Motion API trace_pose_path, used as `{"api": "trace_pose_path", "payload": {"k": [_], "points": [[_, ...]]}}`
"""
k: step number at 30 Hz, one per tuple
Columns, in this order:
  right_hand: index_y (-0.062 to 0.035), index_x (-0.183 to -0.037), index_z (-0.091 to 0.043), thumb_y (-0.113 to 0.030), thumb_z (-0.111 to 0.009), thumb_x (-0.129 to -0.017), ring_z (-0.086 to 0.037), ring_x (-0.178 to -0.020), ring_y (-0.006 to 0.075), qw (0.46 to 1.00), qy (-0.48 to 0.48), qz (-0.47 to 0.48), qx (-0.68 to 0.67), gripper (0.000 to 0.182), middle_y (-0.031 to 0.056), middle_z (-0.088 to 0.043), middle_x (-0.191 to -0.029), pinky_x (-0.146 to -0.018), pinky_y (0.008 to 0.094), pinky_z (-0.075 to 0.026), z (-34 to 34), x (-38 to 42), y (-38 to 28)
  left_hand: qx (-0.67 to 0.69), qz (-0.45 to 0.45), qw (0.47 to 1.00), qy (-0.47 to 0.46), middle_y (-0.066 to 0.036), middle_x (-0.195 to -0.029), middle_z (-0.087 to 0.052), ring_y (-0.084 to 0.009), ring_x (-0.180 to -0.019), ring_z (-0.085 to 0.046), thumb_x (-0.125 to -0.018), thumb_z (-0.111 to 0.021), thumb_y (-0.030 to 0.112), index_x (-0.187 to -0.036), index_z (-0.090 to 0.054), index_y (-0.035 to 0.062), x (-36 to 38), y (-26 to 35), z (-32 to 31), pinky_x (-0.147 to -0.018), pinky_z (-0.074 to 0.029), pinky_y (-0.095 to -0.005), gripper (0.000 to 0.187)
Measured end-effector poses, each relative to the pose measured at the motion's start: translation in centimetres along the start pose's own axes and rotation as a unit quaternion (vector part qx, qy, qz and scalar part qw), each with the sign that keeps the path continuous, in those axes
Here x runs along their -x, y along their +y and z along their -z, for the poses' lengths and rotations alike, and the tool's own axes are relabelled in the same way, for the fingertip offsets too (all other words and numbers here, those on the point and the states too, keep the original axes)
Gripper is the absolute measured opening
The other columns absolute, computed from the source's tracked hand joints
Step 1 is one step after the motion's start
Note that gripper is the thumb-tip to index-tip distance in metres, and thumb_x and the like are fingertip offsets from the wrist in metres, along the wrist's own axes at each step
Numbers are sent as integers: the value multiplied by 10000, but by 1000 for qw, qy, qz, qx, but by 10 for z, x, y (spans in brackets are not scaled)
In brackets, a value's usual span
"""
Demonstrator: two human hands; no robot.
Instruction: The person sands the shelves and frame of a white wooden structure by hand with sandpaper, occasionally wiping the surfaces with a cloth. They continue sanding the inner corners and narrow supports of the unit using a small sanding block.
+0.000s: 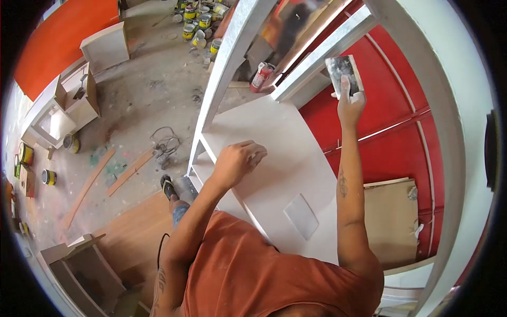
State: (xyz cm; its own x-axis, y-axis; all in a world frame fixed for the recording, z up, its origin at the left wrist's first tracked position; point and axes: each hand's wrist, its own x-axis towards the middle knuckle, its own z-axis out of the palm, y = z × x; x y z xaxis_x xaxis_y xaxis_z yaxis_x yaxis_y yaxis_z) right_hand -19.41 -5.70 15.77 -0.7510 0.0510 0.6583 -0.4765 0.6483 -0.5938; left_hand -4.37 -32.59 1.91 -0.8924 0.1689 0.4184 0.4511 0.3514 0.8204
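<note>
My right hand [349, 105] is raised on the far side of a white frame and grips a flat rectangular sanding block [338, 68]. The block's dark face is smeared with white dust, and my thumb presses on it. My left hand [240, 162] hovers over a white cabinet panel [253, 119], its fingers loosely curled, and nothing shows in them. On the same panel, closer to my body, lies a pale rectangular piece [301, 216]. White frame posts [224, 68] rise around the panel.
A red panelled surface [380, 90] stands behind the right arm, with a brown board [391, 222] leaning there. A fire extinguisher [261, 77] stands beyond the panel. Paint cans [205, 21], wooden strips [90, 187], a tangled cable [165, 145] and white furniture [58, 113] occupy the floor.
</note>
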Motion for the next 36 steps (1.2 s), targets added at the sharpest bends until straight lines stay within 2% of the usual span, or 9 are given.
{"api": "trace_pose_path", "payload": {"k": [3,7,9,14,16,18,20,26,36], "points": [[78,-1006,-670,-305,-633,-1002,-668,-670,227,998,-37,-23,51,385,189,-689,-930,-543,316,-547,-4,0,23,14,18,1000,-13,-81,-909,-699,-314,-761,-667,-906,-682,180,-946,-729,83,1,1,0,-696,-534,-408,115],[105,-970,-670,-350,-639,-998,-652,-606,176,993,14,116,-1,457,179,-691,-840,-545,309,-538,-21,18,23,-14,10,1000,-1,-94,-897,-711,-289,-713,-680,-900,-709,158,-967,-749,64,-1,2,2,-674,-547,-375,122],[123,-906,-699,-385,-661,-973,-672,-681,280,979,-121,-123,110,514,244,-705,-928,-559,406,-511,-9,16,49,-23,3,1000,-13,-95,-901,-714,-285,-716,-683,-901,-709,160,-970,-748,62,-1,5,3,-678,-549,-371,126],[96,-1023,-694,-301,-680,-957,-687,-891,339,983,-179,-27,31,403,256,-694,-1039,-745,407,-518,-40,49,80,-4,-1,1000,-2,-97,-906,-715,-282,-716,-683,-902,-712,166,-970,-749,66,-1,1,0,-680,-550,-366,126],[45,-1055,-688,-245,-698,-960,-630,-772,159,982,-159,64,75,306,73,-659,-836,-662,300,-499,-48,61,92,-9,0,1000,-2,-97,-902,-714,-282,-714,-682,-903,-712,169,-968,-748,67,-1,-1,-1,-679,-550,-366,126],[29,-1044,-683,-219,-696,-958,-615,-759,165,983,-178,17,42,263,102,-659,-821,-707,309,-487,-49,72,90,-13,-1,1000,1,-96,-898,-713,-282,-712,-681,-903,-713,171,-966,-747,67,-2,-1,-1,-679,-549,-367,126],[-1,-1106,-703,-230,-649,-961,-653,-941,408,973,-206,2,101,277,211,-689,-1063,-829,415,-512,-47,76,81,5,4,1000,8,-94,-897,-714,-279,-706,-681,-902,-716,172,-960,-743,62,-2,1,1,-675,-550,-365,127],[9,-1064,-668,-215,-627,-981,-639,-900,385,969,-156,97,165,242,193,-648,-952,-768,400,-504,-52,91,65,-5,-12,1000,12,-86,-892,-713,-281,-702,-679,-900,-716,167,-951,-741,67,-2,2,0,-668,-548,-371,115],[42,-1075,-664,-253,-612,-981,-638,-955,463,985,-129,-12,113,313,261,-678,-1008,-827,468,-500,-61,84,85,-40,-6,999,9,-87,-891,-713,-294,-704,-678,-909,-702,177,-952,-748,73,-1,7,3,-667,-545,-379,122]]}}
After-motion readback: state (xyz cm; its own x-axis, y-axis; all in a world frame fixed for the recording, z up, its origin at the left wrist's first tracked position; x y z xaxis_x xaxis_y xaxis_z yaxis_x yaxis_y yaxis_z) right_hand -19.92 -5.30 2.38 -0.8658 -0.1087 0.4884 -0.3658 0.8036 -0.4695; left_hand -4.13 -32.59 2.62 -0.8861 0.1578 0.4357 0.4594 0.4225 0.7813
